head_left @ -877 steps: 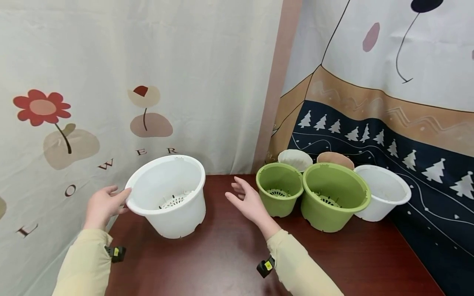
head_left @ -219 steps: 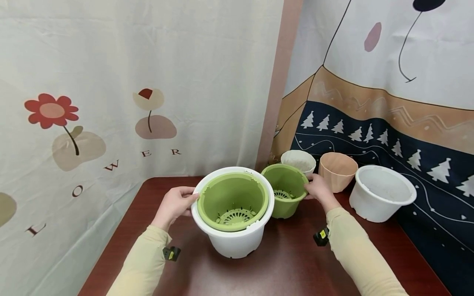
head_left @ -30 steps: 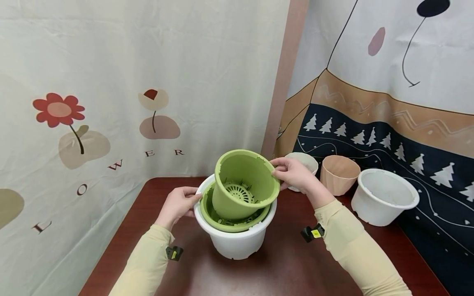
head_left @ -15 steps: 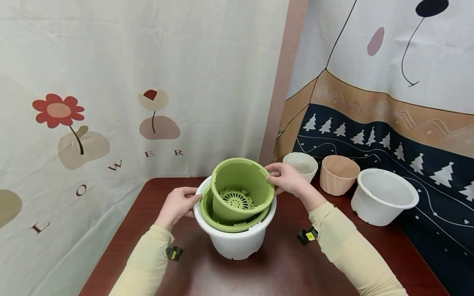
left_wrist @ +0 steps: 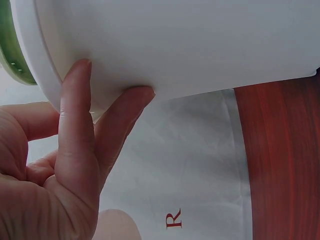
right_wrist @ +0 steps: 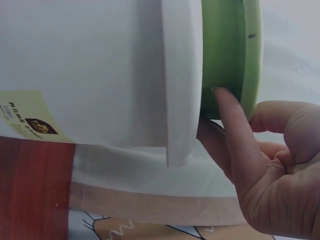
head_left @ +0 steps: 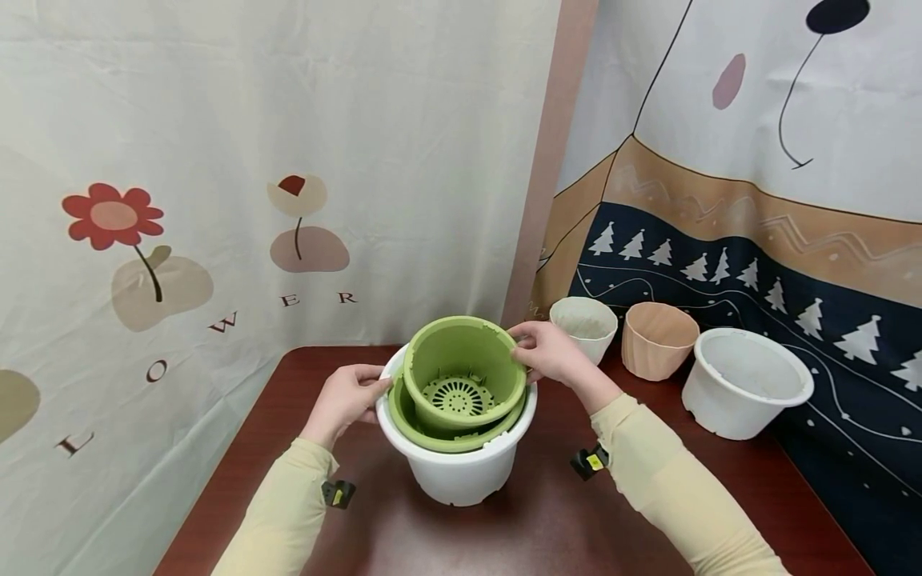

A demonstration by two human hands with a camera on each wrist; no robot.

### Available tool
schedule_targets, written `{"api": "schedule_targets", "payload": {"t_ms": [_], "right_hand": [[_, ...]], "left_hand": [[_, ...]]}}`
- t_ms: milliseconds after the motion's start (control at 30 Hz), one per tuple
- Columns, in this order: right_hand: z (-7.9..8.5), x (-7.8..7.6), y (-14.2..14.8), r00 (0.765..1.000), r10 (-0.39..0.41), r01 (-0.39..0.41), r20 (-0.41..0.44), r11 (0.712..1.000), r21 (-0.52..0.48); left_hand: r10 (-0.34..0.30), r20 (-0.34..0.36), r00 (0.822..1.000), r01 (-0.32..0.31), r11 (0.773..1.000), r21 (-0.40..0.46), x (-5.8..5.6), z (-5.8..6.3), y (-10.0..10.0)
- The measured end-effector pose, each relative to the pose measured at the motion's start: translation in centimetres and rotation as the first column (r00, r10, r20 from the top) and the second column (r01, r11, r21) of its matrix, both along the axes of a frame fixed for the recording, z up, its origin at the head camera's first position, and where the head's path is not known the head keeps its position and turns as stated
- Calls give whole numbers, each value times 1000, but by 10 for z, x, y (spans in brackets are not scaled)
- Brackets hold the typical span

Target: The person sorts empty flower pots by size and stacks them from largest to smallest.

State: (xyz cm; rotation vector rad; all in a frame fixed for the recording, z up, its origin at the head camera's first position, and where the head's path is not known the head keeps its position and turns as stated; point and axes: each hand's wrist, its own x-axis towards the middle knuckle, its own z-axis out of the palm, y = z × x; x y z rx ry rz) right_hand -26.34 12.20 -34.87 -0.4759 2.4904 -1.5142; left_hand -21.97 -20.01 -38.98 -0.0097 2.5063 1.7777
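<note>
A large white flower pot (head_left: pixel 461 480) stands on the table with a green flower pot (head_left: pixel 421 438) nested in it. Inside that sits a smaller green flower pot (head_left: pixel 461 344), its rim raised above the others and its slotted base showing. My right hand (head_left: pixel 553 354) pinches the smaller pot's right rim, thumb inside. In the right wrist view, fingers (right_wrist: pixel 232 115) lie under the green rim (right_wrist: pixel 254 60), beside the white rim (right_wrist: pixel 182 85). My left hand (head_left: pixel 344 404) grips the white pot's left rim; fingers (left_wrist: pixel 75 110) press its outer wall (left_wrist: pixel 200 45) in the left wrist view.
At the back right of the dark red table (head_left: pixel 403 528) stand a small white pot (head_left: pixel 594 344), a peach fluted pot (head_left: pixel 651 352) and a wide white pot (head_left: pixel 727 408). Printed curtains (head_left: pixel 418 160) hang close behind the table. A label (right_wrist: pixel 32 117) is on the large white pot.
Since one second ago my right hand has lowered the smaller green pot, tilted less now, into the nested pots. Much earlier, both green pots stood at the right. The left hand keeps its grip.
</note>
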Motion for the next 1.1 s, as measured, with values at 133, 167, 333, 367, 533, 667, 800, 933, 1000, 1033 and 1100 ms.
{"api": "schedule_targets", "payload": {"t_ms": [133, 167, 333, 367, 533, 667, 800, 933, 1000, 1033, 1100], "right_hand": [[0, 0, -3, 1000, -14, 15, -16, 999, 43], [0, 0, -4, 1000, -15, 16, -18, 999, 50], [1, 1, -6, 1000, -13, 15, -21, 997, 72], [1, 1, -7, 1000, -15, 16, -23, 997, 77], [2, 2, -11, 998, -31, 36, -48, 992, 117], [3, 3, -14, 997, -43, 52, -63, 987, 150], [4, 3, -18, 996, -43, 57, -76, 982, 179], [3, 3, -20, 994, -44, 64, -101, 978, 200], [1, 3, -20, 993, -46, 68, -110, 976, 206], [1, 3, -20, 993, -47, 70, -110, 976, 208], [0, 3, -21, 992, -51, 74, -114, 975, 212]], "left_hand": [[2, -3, 1000, -2, 1000, 3, 0, -1, 0], [2, -2, 1000, -2, 1000, 3, 0, -1, 0], [1, -2, 1000, -1, 1000, 4, -1, -1, 0], [1, -3, 1000, -1, 1000, 4, -1, -1, 0], [2, -4, 1000, -2, 1000, 2, -1, -1, -1], [2, -3, 1000, -2, 1000, -3, -1, -1, -1], [2, -1, 1000, -2, 1000, -5, 0, 0, 0], [3, -1, 1000, -3, 1000, -6, 0, 0, 0], [3, -1, 1000, -3, 1000, -7, 0, 0, 0], [3, -2, 1000, -3, 1000, -10, 0, 0, 0], [4, -3, 1000, -4, 1000, -18, -1, 0, 0]]}}
